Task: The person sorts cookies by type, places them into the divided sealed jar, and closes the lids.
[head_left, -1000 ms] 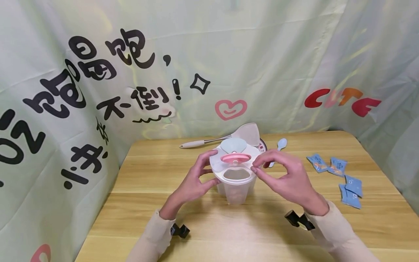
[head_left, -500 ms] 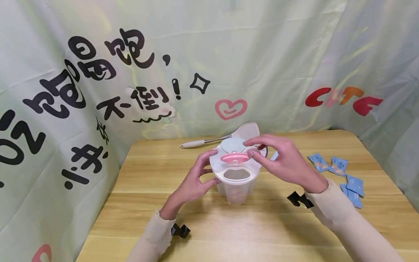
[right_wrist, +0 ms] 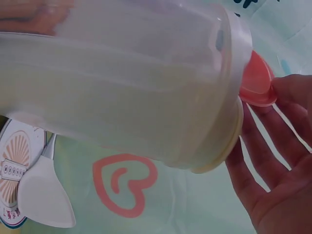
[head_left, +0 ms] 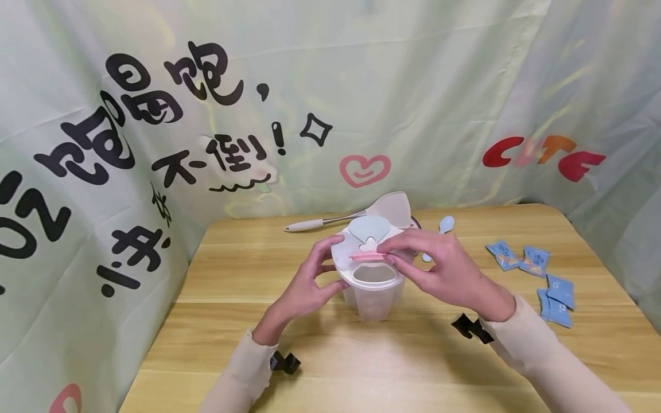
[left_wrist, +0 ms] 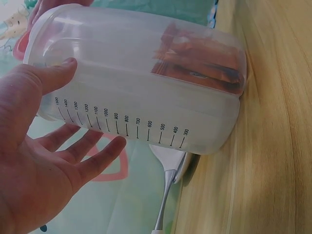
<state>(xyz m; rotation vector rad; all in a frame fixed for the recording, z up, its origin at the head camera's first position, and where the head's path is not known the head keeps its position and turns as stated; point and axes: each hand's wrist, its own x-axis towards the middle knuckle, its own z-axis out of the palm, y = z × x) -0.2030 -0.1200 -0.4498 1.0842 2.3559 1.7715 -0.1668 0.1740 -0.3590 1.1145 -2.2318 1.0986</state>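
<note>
A translucent plastic storage jar [head_left: 373, 301] stands on the table, with a scale printed on its side. Its white lid carries a light blue flap [head_left: 369, 226] at the back and a pink flap [head_left: 365, 257] behind an oval opening at the front. My left hand [head_left: 304, 287] holds the jar's upper left side, thumb in front and fingers behind. My right hand [head_left: 449, 275] pinches the right end of the pink flap, which is raised and tilted forward. Brown packets [left_wrist: 200, 61] show through the jar's lower wall in the left wrist view.
Behind the jar lies a white spatula [head_left: 389, 209], over a round printed item [right_wrist: 18, 170]. A light blue spoon [head_left: 446, 223] is to its right. Several blue packets [head_left: 556, 301] lie at the table's right side. A printed cloth [head_left: 434, 115] hangs along the table's back edge.
My right hand has gone from the lid's right rim up behind the pink flap and then forward with it. The flap has tipped toward the opening. My left hand has stayed put.
</note>
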